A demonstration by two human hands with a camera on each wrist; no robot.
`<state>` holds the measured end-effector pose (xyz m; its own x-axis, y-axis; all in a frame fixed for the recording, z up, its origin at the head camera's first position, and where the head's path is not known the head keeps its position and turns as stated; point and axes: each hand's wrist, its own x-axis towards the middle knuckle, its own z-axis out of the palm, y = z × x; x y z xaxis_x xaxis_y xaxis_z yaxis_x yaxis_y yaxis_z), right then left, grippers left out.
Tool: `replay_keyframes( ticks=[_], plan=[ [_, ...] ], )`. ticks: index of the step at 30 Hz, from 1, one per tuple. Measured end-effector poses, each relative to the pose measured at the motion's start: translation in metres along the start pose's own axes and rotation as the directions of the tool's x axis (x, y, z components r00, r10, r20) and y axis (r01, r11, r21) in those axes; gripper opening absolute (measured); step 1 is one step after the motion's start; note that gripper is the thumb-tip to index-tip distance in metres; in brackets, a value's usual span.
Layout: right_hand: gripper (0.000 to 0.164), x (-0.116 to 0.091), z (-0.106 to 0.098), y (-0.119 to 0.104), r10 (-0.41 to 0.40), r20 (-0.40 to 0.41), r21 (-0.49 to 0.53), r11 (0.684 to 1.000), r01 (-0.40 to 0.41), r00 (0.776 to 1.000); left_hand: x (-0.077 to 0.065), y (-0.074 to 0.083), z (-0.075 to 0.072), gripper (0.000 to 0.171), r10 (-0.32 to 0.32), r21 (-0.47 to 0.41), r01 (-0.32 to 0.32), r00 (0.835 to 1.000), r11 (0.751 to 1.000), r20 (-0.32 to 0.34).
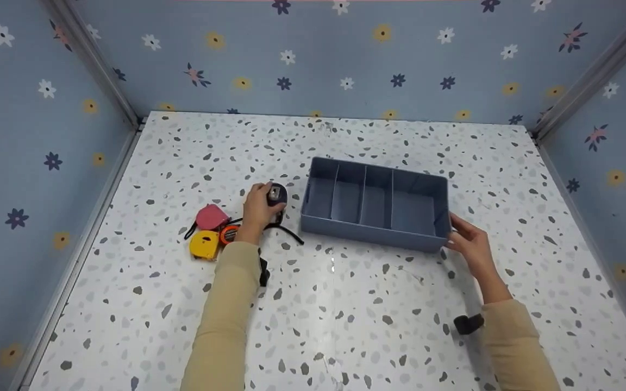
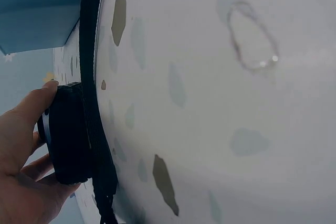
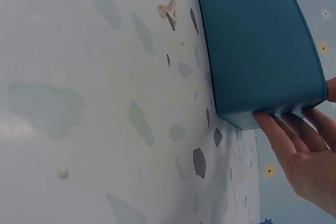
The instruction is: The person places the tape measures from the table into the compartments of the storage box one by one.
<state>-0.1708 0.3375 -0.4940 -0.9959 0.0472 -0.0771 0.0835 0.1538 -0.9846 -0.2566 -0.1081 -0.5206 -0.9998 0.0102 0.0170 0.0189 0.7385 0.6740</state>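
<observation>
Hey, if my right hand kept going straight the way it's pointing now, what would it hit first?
The blue-gray divided tray. Your right hand already touches the outside of its right end, so going straight on would probably push against that wall immediately.

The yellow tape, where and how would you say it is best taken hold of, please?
I'd pinch the yellow tape by its case's left and near edges, coming down from the near left: those sides look free, while the pink tape crowds its far side and the orange tape its right.
</observation>
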Motion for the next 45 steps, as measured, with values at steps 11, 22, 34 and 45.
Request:
replay_keyframes(
  ticks=[11, 22, 34, 45],
  plan=[
    [0.049, 0.007, 0.004, -0.001, 0.023, 0.028, -0.042, 0.999, -0.021, 0.999, 0.002, -0.002, 0.001, 0.064, 0.014, -0.002, -0.014, 1.0, 1.0, -0.008],
    [0.05, 0.016, 0.008, 0.004, -0.001, 0.068, -0.011, 1.0, 0.002, 0.998, 0.001, 0.0, 0.001, 0.063, -0.005, 0.006, 0.005, 1.0, 1.0, -0.012],
    [0.05, 0.02, 0.019, -0.002, 0.035, 0.06, -0.038, 0.999, -0.033, 0.998, 0.001, 0.001, 0.0, 0.063, -0.004, 0.028, 0.004, 1.0, 1.0, 0.001],
    [0.05, 0.017, 0.023, -0.005, 0.038, 0.062, -0.016, 0.999, -0.037, 0.997, 0.008, -0.007, 0.006, 0.063, -0.014, 0.01, 0.014, 1.0, 1.0, -0.01]
  ],
)
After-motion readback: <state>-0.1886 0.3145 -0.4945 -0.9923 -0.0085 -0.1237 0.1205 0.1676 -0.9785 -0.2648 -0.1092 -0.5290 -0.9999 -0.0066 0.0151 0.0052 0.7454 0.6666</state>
